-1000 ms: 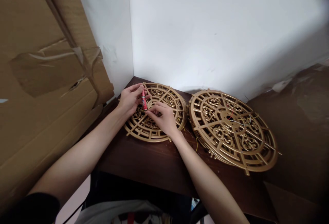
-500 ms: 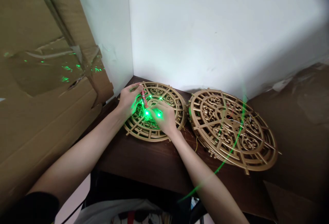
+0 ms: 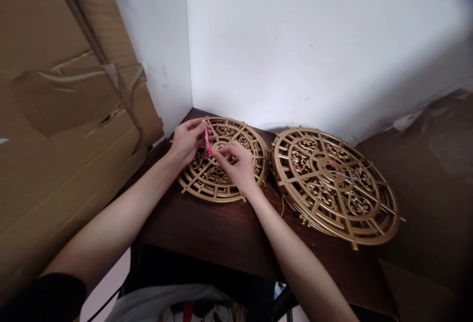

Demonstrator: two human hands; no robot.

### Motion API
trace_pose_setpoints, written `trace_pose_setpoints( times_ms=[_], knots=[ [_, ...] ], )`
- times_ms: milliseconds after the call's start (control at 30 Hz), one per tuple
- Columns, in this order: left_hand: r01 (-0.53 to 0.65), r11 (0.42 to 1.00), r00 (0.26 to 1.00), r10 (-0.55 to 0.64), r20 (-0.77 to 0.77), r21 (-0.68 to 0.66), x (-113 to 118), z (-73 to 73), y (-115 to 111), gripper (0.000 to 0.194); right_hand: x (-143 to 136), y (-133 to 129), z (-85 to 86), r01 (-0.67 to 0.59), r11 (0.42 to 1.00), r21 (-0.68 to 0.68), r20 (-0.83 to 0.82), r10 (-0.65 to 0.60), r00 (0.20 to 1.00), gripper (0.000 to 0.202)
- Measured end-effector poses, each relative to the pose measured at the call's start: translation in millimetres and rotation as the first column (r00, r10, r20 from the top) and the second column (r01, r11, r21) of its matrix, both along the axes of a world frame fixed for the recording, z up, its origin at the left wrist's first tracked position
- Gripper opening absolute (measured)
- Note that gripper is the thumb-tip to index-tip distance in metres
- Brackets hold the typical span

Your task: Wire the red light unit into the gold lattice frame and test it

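A small pink-red cylinder with printing, like a battery (image 3: 207, 143), is gripped near its top end by my left hand (image 3: 185, 140). My right hand (image 3: 238, 165) is closed in a pinch at the cylinder's lower end; whatever its fingertips hold is too small to name. Both hands are above a round gold openwork frame (image 3: 218, 196) with scroll ornaments. More such gold frames (image 3: 314, 213) lie stacked to the right, with thin yellow, red and white wires across the top one.
The dark brown tabletop (image 3: 207, 231) meets a white wall (image 3: 295, 55) behind. Cardboard (image 3: 55, 129) stands along the left side, and more cardboard (image 3: 439, 164) is at the right. A yellow wire (image 3: 283, 207) lies between the stacks.
The bright green lights around my hands and their green reflections on the left cardboard have gone out. My hands have barely moved.
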State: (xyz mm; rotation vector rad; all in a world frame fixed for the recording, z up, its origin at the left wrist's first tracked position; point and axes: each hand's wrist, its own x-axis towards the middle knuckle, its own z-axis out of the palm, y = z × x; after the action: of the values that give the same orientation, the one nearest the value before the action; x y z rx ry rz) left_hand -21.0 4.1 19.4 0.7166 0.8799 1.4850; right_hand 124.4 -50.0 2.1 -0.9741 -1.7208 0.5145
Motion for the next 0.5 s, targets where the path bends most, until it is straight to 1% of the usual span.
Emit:
trace_pose_setpoints(
  times_ms=[67,133,233,333,433,467,500],
  knots=[
    [0.038,0.999,0.999,-0.038,-0.015,-0.005,-0.1,3.2,-1.6,0.008,2.1,2.2,0.2,0.073,0.997,-0.017,-0.104,-0.074,0.992,0.014],
    [0.103,0.995,0.994,-0.103,-0.030,-0.003,-0.1,7.2,-4.2,0.011,4.7,4.9,-0.3,0.120,0.992,-0.049,-0.179,-0.127,0.976,0.013],
    [0.217,0.976,0.975,-0.215,-0.060,0.029,0.5,12.7,-9.2,0.017,7.1,7.6,-1.1,0.122,0.989,-0.086,-0.209,-0.138,0.968,0.012],
    [0.304,0.948,0.949,-0.294,-0.109,0.091,1.5,14.6,-13.0,0.019,6.6,7.5,-1.3,0.097,0.988,-0.119,-0.222,-0.122,0.968,0.012],
    [0.343,0.926,0.931,-0.312,-0.190,0.161,2.2,12.6,-14.2,0.022,4.7,5.7,-1.0,0.026,0.979,-0.201,-0.291,-0.085,0.953,0.016],
    [0.337,0.924,0.925,-0.290,-0.245,0.180,2.2,11.5,-14.2,0.024,4.2,5.1,-0.8,0.000,0.975,-0.223,-0.322,-0.074,0.944,0.018],
    [0.317,0.928,0.914,-0.244,-0.323,0.197,2.1,10.5,-14.2,0.027,3.8,4.5,-0.7,-0.020,0.971,-0.237,-0.352,-0.067,0.933,0.019]
  ],
)
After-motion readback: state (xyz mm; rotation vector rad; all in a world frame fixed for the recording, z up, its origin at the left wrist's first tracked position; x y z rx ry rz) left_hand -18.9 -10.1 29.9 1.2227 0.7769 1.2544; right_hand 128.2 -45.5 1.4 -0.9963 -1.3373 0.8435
